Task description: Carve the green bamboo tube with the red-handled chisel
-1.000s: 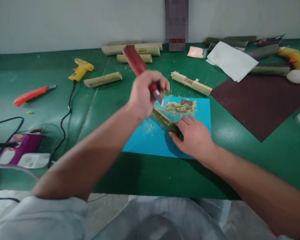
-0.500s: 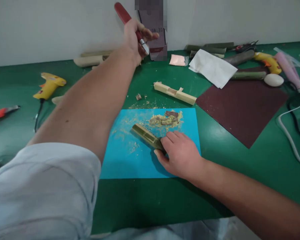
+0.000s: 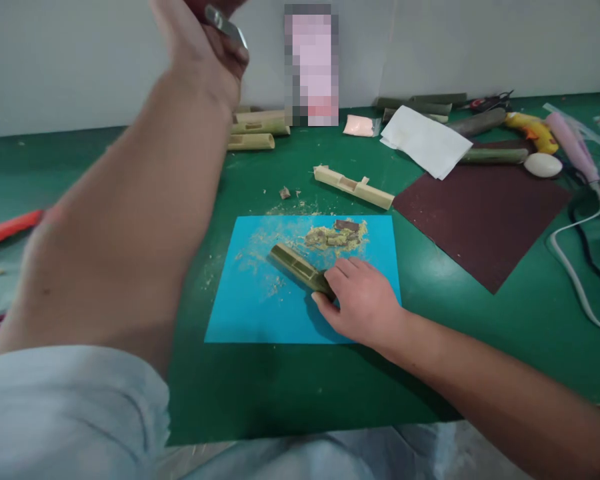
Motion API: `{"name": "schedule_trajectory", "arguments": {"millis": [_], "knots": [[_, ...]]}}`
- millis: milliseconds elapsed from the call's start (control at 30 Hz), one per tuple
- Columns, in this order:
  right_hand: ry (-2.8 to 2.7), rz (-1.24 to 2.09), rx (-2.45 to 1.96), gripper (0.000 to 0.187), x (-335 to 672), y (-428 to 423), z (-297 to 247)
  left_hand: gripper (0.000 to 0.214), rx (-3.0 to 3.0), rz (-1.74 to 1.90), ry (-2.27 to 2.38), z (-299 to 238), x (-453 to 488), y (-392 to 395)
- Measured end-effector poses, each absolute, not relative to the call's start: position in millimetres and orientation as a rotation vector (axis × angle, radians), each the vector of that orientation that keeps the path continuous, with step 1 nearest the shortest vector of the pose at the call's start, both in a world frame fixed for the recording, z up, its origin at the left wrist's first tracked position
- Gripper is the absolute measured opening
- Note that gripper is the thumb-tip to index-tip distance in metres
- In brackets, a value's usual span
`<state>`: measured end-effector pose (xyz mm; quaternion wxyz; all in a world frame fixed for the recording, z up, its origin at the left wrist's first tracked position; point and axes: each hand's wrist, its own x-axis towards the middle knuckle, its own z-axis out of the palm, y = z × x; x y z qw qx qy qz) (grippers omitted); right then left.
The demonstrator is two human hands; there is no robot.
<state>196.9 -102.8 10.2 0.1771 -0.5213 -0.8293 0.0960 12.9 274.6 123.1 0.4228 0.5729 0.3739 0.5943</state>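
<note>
My right hand [image 3: 363, 302] presses a short green bamboo piece [image 3: 296, 264] with a cut slot onto a blue mat [image 3: 240, 313], fingers closed over its near end. My left hand [image 3: 200, 40] is raised high at the top of the view, closed on a knife whose metal blade [image 3: 225, 23] sticks out to the right; its red handle is cut off by the frame edge. A pile of bamboo shavings [image 3: 336, 235] lies on the mat just beyond the piece.
A pale carved bamboo piece [image 3: 353, 187] lies beyond the mat. A dark brown sheet [image 3: 485, 213], white paper [image 3: 423, 140], bamboo tubes [image 3: 253, 127], an egg-shaped object [image 3: 543, 165], a yellow tool [image 3: 530, 128] and cables [image 3: 575, 280] crowd the green table [image 3: 290, 393]. An orange cutter [image 3: 5, 228] lies left.
My left hand has lifted the knife from just above the bamboo piece up and away to the top of the view. My right hand stays on the bamboo piece.
</note>
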Motion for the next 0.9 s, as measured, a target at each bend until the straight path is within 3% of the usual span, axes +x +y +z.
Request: {"name": "schedule_trajectory", "arguments": {"millis": [67,167,300,433,900], "knots": [[-2.353,0.267,-1.472,0.021,197.2,-103.6,10.1,0.075,1.356,1.426,0.941,126.9,11.5,221.7],[-2.362,0.259,-1.47,0.02,197.4,-104.1,10.4,0.045,1.476,1.435,0.901,117.9,12.5,135.6],[-2.382,0.244,-1.465,0.02,197.5,-103.2,11.1,0.058,1.273,1.537,1.135,74.6,21.8,36.3],[-2.37,0.193,-1.443,0.018,198.8,-101.9,8.8,0.036,1.398,1.386,1.213,32.1,30.9,-27.7],[-2.32,0.104,-1.504,0.011,196.9,-104.7,5.8,0.036,1.526,1.265,1.1,18.4,35.3,-46.7]]}}
